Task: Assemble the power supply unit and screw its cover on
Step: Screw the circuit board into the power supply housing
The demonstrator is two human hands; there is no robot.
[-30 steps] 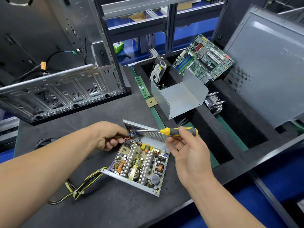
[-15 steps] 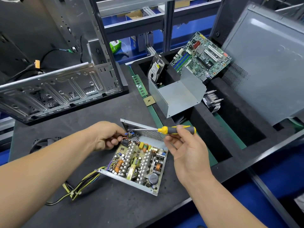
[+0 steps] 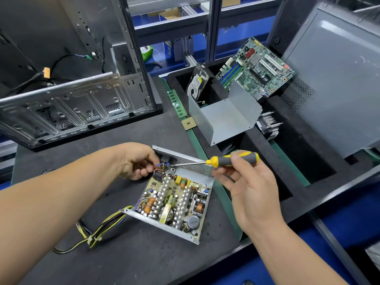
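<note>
Power supply unit (image 3: 174,202): open, cover off, lower centre of the frame on the dark bench (image 3: 127,260); circuit board with coils, capacitors and heat sinks exposed; perforated metal wall standing along its far edge.
Cable bundle (image 3: 98,229): yellow and black wires leaving the unit's left corner, trailing toward the lower left, tied near the middle.
Left hand (image 3: 136,161): at the unit's upper left corner, fingers curled and pinching the small cluster of wires (image 3: 163,165) there; whether a screw sits under them cannot be told.
Right hand (image 3: 248,190): right of the unit, thumb and fingers gripping the handle of the screwdriver (image 3: 232,160).
Screwdriver: yellow and grey handle, shaft lying nearly level and pointing left, tip at the wire cluster beside the left hand's fingertips.
Cover (image 3: 224,118): bent grey sheet-metal shell, centre of the frame above the unit, resting on the edge of the black foam tray (image 3: 287,161), well apart from the unit.
Tray contents: hard drive (image 3: 196,83) upright in a slot, motherboard (image 3: 257,68) tilted behind the cover, finned heat sink (image 3: 269,126) just right of the cover.
Near the tray: green memory stick (image 3: 176,103) and a square processor chip (image 3: 188,123) lying left of the cover.
Computer case (image 3: 72,103): open metal chassis, upper left of the frame.
Side panel (image 3: 339,79): grey sheet leaning at the upper right.
</note>
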